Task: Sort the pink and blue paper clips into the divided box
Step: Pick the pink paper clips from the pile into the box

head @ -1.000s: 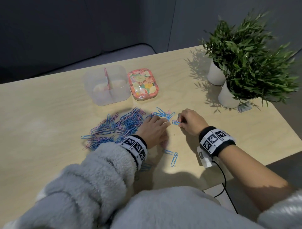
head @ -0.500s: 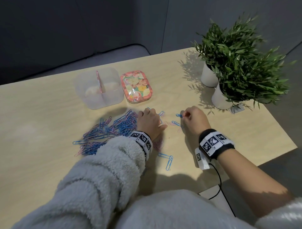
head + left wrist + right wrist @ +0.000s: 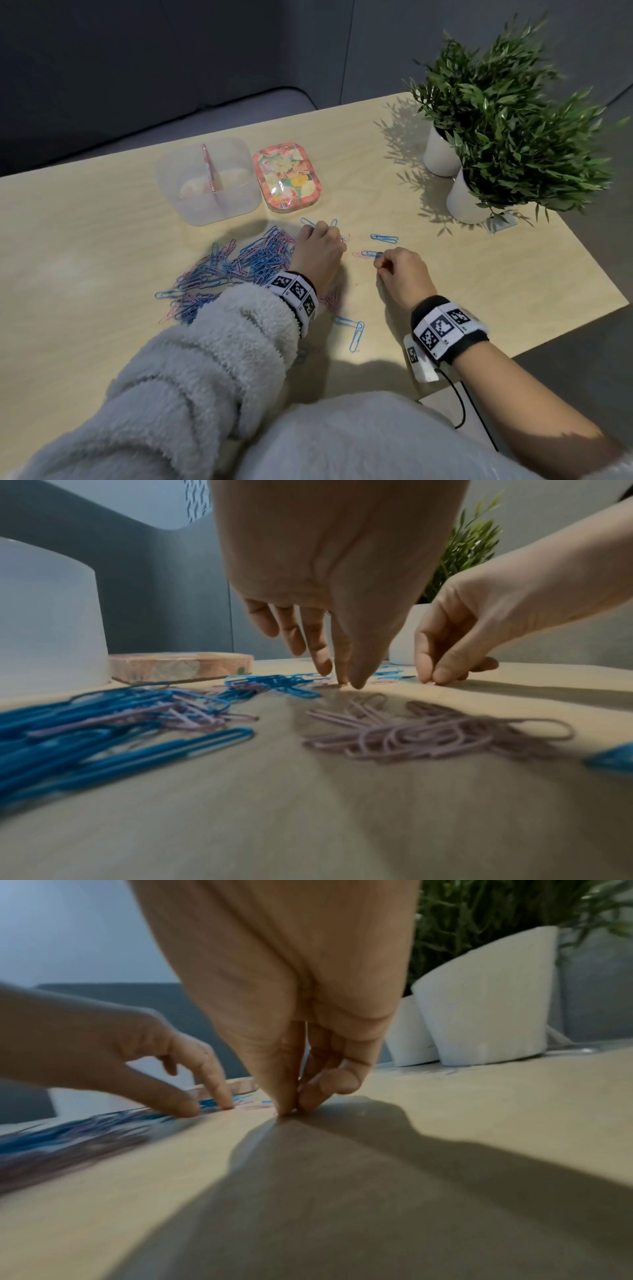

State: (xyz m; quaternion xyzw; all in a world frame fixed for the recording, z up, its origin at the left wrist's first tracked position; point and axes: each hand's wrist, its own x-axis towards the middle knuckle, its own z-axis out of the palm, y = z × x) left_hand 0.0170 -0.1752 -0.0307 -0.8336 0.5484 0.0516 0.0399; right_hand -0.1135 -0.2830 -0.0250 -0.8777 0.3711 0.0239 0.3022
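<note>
The clear divided box (image 3: 209, 202) with a pink partition stands at the back of the table. A mixed heap of pink and blue paper clips (image 3: 239, 267) lies in front of it. My left hand (image 3: 322, 243) reaches past the heap's right end, and its straight fingertips (image 3: 342, 680) press on the table among loose clips. A small bunch of pink clips (image 3: 428, 731) lies under that wrist. My right hand (image 3: 378, 269) pinches thumb and forefinger together on the table (image 3: 289, 1112) at the near end of a blue clip (image 3: 371, 254). Another blue clip (image 3: 383, 237) lies just beyond it.
A floral tin lid (image 3: 287, 181) sits right of the box. Two potted plants (image 3: 496, 120) in white pots stand at the back right. Two linked blue clips (image 3: 352, 329) lie near the front edge, between my forearms.
My right hand let go of the blue clip it was carrying, which now lies on the table, and drew back to the nearer clip. My left hand slid forward past the heap.
</note>
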